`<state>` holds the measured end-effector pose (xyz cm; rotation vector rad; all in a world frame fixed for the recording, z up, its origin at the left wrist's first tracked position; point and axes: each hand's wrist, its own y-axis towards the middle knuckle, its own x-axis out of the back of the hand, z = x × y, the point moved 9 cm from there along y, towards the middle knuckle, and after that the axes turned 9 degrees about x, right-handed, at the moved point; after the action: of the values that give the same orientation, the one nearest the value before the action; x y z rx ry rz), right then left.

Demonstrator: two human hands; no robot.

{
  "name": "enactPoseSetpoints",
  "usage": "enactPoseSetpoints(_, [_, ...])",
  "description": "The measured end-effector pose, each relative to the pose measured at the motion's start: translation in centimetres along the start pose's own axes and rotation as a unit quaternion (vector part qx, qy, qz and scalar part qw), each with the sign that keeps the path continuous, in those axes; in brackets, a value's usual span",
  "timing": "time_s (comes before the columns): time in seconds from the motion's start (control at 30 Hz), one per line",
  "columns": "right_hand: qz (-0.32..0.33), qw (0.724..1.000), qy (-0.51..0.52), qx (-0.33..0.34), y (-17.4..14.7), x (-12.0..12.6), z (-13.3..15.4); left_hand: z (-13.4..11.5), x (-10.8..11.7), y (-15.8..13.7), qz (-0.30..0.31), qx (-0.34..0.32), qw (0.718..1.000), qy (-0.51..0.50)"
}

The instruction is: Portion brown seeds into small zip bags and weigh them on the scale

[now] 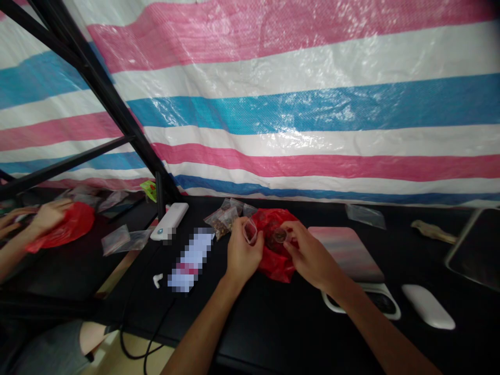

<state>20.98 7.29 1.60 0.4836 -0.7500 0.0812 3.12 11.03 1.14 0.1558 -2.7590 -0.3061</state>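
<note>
My left hand (239, 256) grips a small clear plastic bag (250, 231), its mouth spread apart and facing up. Between the thumb and fingers of my right hand (308, 251) is a small clear round cup (279, 236) with something dark brown in it. The cup is over a crumpled red plastic bag (278, 270), which lies on the black table with its top gaping. Dark contents show inside the red bag, too blurred to name. Just behind my left hand are several small clear bags (222, 221), some filled with brown bits.
Left of my hands lie a phone (191, 260), a white power bank (170, 221) and a white earbud (157, 280). On the right are a pinkish case (347, 252), a white mouse (428, 306) and a flat clear bag (365, 215). Another person's hand (50, 216) touches a red bag (74, 226).
</note>
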Motion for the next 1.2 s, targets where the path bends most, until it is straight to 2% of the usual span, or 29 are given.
enactPoseSetpoints(0.1, [-0.050, 0.997, 0.025, 0.052, 0.4, 1.2, 1.3, -0.9, -1.0, -0.6, 0.048, -0.050, 0.994, 0.088])
enactPoseSetpoints(0.23, [-0.071, 0.990, 0.006, 0.121, 0.3, 1.4, 3.2, -1.0, -2.2, -1.1, 0.102, -0.065, 0.985, 0.126])
enactPoseSetpoints(0.4, [-0.068, 0.978, -0.043, 0.193, -0.2, 0.6, 4.6, -0.9, -2.5, -1.3, 0.109, -0.070, 0.985, 0.116])
enactPoseSetpoints(0.63, [-0.083, 0.966, -0.089, 0.226, -0.6, 1.2, 4.7, -0.6, -2.6, -1.3, 0.106, -0.062, 0.989, 0.076])
enactPoseSetpoints(1.0, [-0.107, 0.962, -0.095, 0.230, -0.7, 2.4, 4.9, -0.9, -2.7, -1.3, 0.118, -0.045, 0.991, 0.050])
enactPoseSetpoints(1.13, [-0.157, 0.965, -0.118, 0.174, -0.5, 4.0, 3.7, -0.3, -2.3, -1.0, 0.099, -0.014, 0.994, 0.050])
enactPoseSetpoints(1.2, [-0.144, 0.970, -0.147, 0.128, -0.2, 4.0, 2.5, 0.0, -2.2, -0.9, 0.096, 0.007, 0.995, 0.042])
